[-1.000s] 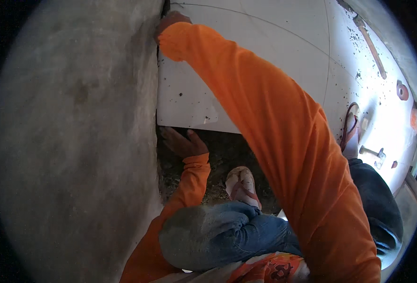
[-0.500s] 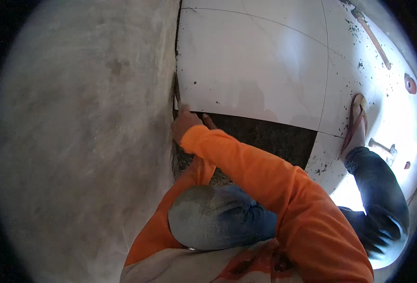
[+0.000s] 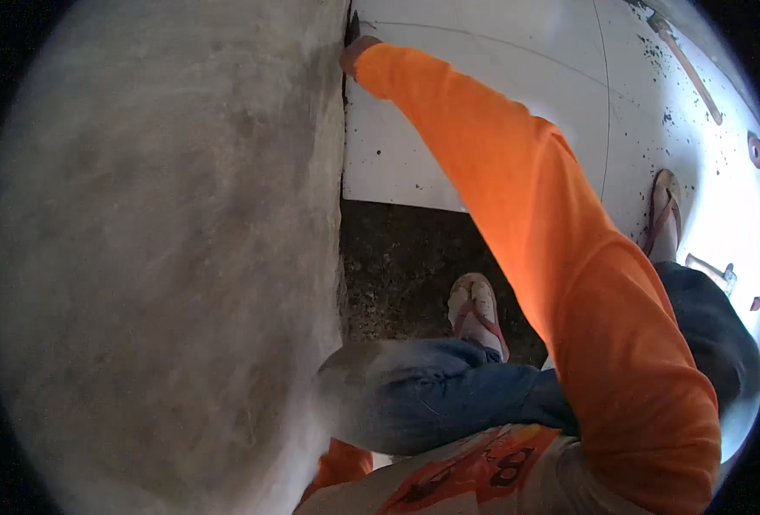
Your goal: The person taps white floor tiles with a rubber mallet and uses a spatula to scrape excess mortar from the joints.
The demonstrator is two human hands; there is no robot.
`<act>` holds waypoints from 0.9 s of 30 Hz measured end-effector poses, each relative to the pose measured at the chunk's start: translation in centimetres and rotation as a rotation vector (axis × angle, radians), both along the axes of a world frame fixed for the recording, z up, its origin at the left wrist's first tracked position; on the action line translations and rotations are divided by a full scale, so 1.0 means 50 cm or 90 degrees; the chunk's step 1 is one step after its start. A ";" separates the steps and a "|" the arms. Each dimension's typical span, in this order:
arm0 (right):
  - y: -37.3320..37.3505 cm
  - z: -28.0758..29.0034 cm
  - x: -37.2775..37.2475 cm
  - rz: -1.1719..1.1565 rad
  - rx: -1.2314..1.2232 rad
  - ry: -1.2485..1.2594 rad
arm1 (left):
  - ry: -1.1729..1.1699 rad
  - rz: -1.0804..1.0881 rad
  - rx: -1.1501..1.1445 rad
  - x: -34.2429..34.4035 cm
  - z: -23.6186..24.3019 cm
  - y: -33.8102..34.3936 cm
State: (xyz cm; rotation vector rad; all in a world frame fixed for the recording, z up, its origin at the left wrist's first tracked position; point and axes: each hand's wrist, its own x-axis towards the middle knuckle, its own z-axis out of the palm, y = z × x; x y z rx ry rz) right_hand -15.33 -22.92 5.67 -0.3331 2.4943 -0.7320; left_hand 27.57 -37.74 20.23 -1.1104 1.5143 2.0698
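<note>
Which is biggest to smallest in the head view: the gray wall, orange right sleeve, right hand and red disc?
1. Gray wall
2. Orange right sleeve
3. Right hand
4. Red disc, though distance might be shrinking it

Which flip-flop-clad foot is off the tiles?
The left foot, nearer the concrete wall: it is on dark bare ground, whereas the right foot is on white floor tiles.
</note>
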 end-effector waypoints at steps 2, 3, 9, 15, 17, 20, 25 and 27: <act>-0.036 0.004 0.053 -0.053 0.000 -0.002 | 0.063 0.117 0.001 -0.013 0.093 0.002; -0.054 0.006 0.091 -0.076 -0.005 -0.016 | 0.087 0.158 -0.006 -0.017 0.115 0.000; -0.190 0.067 0.371 -0.020 -0.058 -0.222 | 0.083 0.168 -0.250 -0.047 0.079 -0.032; -0.192 0.076 0.597 -0.260 -0.335 -0.428 | 0.239 -0.132 -0.525 -0.044 0.093 -0.027; -0.105 0.125 0.578 -0.132 -0.328 -0.379 | 0.135 0.067 -0.359 -0.020 0.085 -0.045; 0.012 0.108 0.427 0.323 -0.025 0.095 | 0.133 0.068 -0.422 -0.018 0.098 -0.014; 0.073 0.090 0.071 0.245 0.193 0.204 | 0.179 0.069 -0.398 0.024 0.097 -0.038; 0.016 0.060 0.063 0.108 0.099 0.118 | 0.190 0.090 -0.365 0.027 0.099 -0.045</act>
